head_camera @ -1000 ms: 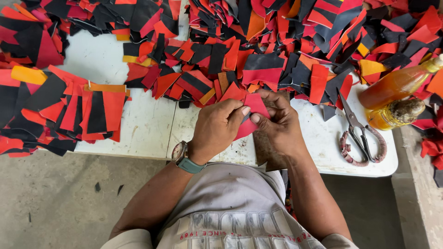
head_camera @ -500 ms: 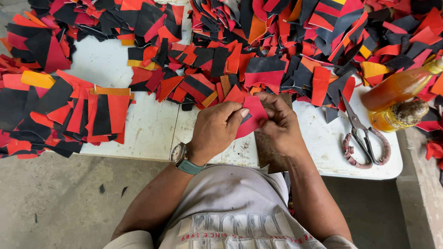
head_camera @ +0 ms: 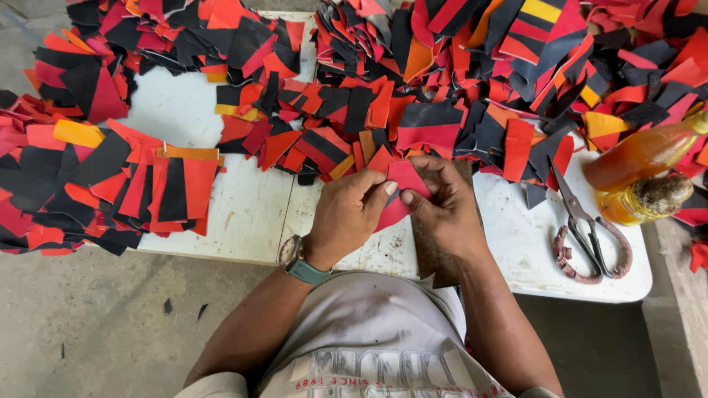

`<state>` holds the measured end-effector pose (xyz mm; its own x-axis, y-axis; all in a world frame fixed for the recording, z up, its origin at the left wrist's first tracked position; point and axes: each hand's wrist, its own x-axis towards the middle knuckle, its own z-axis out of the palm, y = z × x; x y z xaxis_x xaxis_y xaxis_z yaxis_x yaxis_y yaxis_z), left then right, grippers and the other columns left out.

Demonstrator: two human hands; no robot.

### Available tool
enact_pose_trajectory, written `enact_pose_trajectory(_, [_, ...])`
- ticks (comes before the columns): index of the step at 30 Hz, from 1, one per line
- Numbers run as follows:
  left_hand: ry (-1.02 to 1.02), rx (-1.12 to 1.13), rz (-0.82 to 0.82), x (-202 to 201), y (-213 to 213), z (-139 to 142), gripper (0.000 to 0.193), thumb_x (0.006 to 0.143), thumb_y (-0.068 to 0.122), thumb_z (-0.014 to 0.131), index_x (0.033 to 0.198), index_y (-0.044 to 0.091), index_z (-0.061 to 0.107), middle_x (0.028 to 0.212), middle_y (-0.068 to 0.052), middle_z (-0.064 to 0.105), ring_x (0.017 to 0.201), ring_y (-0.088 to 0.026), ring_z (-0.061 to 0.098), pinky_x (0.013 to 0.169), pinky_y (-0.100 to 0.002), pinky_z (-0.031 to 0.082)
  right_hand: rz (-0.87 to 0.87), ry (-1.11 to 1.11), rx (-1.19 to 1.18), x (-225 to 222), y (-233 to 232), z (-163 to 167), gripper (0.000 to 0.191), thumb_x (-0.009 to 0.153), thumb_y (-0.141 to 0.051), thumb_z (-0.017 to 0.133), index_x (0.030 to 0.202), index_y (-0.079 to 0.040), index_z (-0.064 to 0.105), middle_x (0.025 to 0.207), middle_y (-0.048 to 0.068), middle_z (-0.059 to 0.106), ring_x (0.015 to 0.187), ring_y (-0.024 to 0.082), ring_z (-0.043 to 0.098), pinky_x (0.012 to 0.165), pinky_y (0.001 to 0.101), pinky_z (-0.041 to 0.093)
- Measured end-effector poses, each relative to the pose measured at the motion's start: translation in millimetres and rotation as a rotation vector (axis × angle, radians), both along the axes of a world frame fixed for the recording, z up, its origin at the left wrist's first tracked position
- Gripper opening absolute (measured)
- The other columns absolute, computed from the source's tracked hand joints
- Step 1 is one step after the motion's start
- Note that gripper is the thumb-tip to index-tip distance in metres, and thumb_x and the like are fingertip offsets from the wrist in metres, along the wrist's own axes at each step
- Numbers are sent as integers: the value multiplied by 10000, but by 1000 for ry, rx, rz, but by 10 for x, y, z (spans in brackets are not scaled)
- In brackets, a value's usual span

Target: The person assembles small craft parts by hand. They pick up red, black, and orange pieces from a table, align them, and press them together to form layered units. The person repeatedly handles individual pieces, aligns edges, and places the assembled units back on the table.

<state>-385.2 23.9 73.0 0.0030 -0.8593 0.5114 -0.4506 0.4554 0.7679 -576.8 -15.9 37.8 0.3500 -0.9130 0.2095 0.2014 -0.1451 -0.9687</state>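
Both my hands pinch one small red leather piece just above the near edge of the white table. My left hand, with a watch on its wrist, grips the piece's left side with thumb and fingers. My right hand holds its right side, fingers curled over the top. A dark brown board lies under my right hand. Behind my hands spreads a big heap of red, black and orange leather scraps.
A stack of red and black scraps lies at the table's left. Scissors with wrapped handles rest at the right, beside an amber bottle and a jar. A concrete floor lies below the table.
My hands have stayed in place, with the fingers shifting slightly on the red piece. The view has drifted a little.
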Motion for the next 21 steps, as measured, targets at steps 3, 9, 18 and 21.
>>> enact_pose_trajectory(3, [35, -67, 19, 24, -47, -79, 154, 976, 157, 727, 969, 20, 656, 759, -96, 688, 617, -146, 653, 551, -307, 495, -13, -68, -35, 97, -29, 72, 511, 884, 185, 498, 1361, 0, 501, 1301, 116, 668, 1146, 120, 648, 896, 259, 522])
enact_pose_trajectory(9, [489, 105, -68, 88, -189, -313, 203, 1014, 139, 705, 913, 38, 561, 739, 38, 531, 647, -28, 434, 549, -241, 378, -574, 467, -757, 56, 111, 349, 388, 923, -30, 785, 1259, 9, 595, 1187, 144, 623, 1075, 208, 644, 946, 311, 538])
enact_pose_trajectory(18, [285, 13, -62, -5, -47, -256, 195, 1043, 133, 665, 1006, 21, 510, 803, -41, 552, 706, -103, 516, 589, -289, 434, -524, 536, -700, 219, 226, 455, 97, 940, -67, 788, 1025, -37, 753, 954, 103, 707, 842, 206, 698, 752, 321, 558])
enact_pose_trajectory(21, [144, -110, -46, -31, -16, -196, 181, 1028, 120, 640, 1056, 10, 500, 861, -110, 653, 748, -210, 684, 629, -338, 519, -508, 518, -573, 212, 197, 438, 81, 943, -77, 791, 970, -21, 740, 910, 95, 709, 757, 188, 689, 700, 308, 544])
